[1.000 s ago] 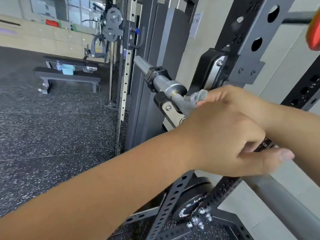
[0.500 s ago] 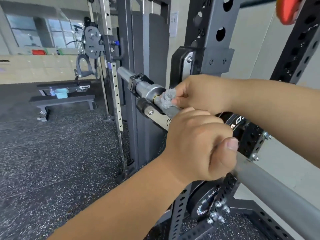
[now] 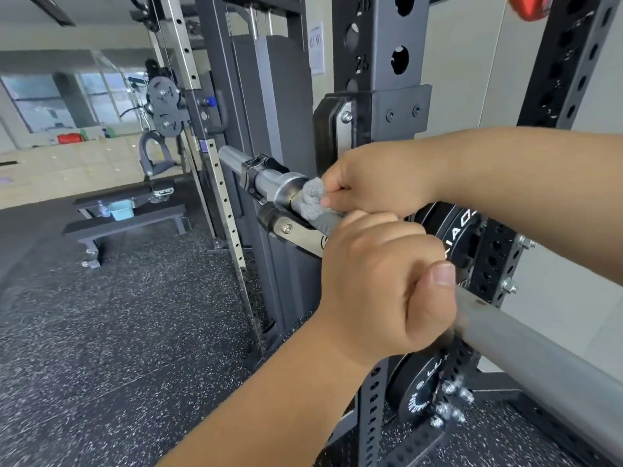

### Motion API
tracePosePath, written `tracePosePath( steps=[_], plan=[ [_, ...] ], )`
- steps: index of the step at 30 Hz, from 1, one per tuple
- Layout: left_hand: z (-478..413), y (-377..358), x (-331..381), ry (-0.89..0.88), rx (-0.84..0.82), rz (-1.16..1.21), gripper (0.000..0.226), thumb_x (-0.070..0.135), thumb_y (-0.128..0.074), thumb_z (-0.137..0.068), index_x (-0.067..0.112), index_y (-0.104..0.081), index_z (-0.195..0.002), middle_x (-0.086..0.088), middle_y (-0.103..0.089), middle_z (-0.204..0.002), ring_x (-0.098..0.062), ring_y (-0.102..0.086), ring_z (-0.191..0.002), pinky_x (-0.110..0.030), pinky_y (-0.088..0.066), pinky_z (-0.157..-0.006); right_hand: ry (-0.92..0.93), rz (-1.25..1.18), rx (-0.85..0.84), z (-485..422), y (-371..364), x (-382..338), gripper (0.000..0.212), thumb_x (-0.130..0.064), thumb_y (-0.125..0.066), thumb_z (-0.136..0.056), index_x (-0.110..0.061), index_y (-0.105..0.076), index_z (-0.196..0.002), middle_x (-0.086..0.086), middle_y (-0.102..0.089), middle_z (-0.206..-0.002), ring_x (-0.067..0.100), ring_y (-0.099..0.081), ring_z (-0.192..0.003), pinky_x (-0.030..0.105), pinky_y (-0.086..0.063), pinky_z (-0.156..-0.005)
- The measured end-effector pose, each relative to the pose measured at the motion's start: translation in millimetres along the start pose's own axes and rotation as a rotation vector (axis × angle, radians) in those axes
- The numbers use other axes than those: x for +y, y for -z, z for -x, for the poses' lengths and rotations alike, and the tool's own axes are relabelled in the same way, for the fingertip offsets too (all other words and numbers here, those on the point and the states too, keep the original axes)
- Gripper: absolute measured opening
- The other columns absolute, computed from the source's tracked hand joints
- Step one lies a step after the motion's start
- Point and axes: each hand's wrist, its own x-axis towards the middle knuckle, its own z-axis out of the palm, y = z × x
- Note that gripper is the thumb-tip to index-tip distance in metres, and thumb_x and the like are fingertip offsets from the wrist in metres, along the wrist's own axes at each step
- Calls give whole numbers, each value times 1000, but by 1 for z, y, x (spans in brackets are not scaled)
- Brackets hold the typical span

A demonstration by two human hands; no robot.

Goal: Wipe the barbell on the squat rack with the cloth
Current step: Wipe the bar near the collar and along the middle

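The bar (image 3: 539, 352) rests on the rack (image 3: 377, 45), heavy and rigid, and rubbing probably won't shift it. The left grip (image 3: 387, 291) is clamped round its shaft. The right grip (image 3: 377, 180) pinches the soft, light cloth (image 3: 312, 198) against the bar beside the sleeve (image 3: 269, 178).

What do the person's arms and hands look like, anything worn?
Nothing worn in view: left hand and right hand are bare, no gloves or rings; left forearm and right forearm show no sleeves, watch or bands. The left thumbnail is short, unpainted.
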Motion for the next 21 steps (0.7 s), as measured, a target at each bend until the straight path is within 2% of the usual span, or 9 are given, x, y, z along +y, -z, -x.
tracePosePath(
  steps=[2, 4, 9, 12, 14, 18, 19, 21],
  plan=[
    [0, 0, 0, -1, 7, -3, 50, 28, -36, -95, 7, -51, -52, -5, -43, -51, -27, -38, -53, -47, -30, -58, -13, -16, -80, 11, 7, 3, 38, -43, -51, -105, -21, -60, -75, -5, -58, -63, 5, -48, -56, 29, -43, -65],
    [-2, -1, 2, 6, 26, -22, 50, 27, -36, -94, 7, -50, -51, -4, -42, -51, -26, -37, -53, -47, -30, -58, -16, -22, -96, 11, 8, 2, 40, -45, -50, -105, -22, -60, -74, -8, -57, -61, 4, -47, -55, 28, -43, -65],
    [0, -1, 1, 26, 25, -12, 50, 27, -35, -95, 7, -51, -52, -5, -42, -50, -28, -38, -52, -46, -31, -58, -15, 14, 84, -13, -8, -6, 49, -33, -48, -107, -25, -46, -59, -7, -49, -58, 9, -45, -57, 25, -35, -60],
    [0, 0, 2, 22, 20, 2, 49, 27, -35, -95, 7, -52, -53, -5, -42, -51, -28, -38, -53, -44, -31, -58, -62, 14, -54, 0, 8, 0, 46, -43, -50, -104, -22, -56, -64, -8, -55, -59, 16, -55, -63, 31, -51, -66],
    [0, -1, 1, 25, 40, -9, 48, 26, -36, -94, 7, -51, -53, -5, -41, -51, -28, -38, -53, -45, -31, -58, -96, -25, -153, 7, 19, 0, 41, -48, -51, -102, -27, -62, -69, -12, -54, -57, 13, -57, -63, 34, -56, -67],
    [-1, -4, 2, 39, 56, -15, 48, 26, -35, -94, 7, -50, -52, -6, -39, -51, -29, -35, -52, -47, -30, -57, 0, 110, -19, -11, 3, -10, 44, -41, -46, -108, -20, -55, -70, -2, -59, -67, 15, -51, -64, 27, -42, -62],
    [-1, -3, 2, 41, 52, -15, 48, 25, -34, -94, 7, -50, -52, -6, -39, -51, -29, -35, -52, -47, -30, -57, 2, 121, -4, -16, 0, -12, 44, -40, -45, -109, -21, -54, -70, 1, -60, -70, 19, -54, -66, 28, -44, -63],
    [0, -3, 2, 36, 39, 0, 49, 25, -34, -95, 6, -51, -53, -6, -41, -51, -29, -36, -52, -47, -31, -58, -44, 82, -55, -12, 6, -7, 45, -45, -45, -106, -24, -55, -67, 0, -62, -68, 28, -64, -70, 41, -55, -71]
  ],
)
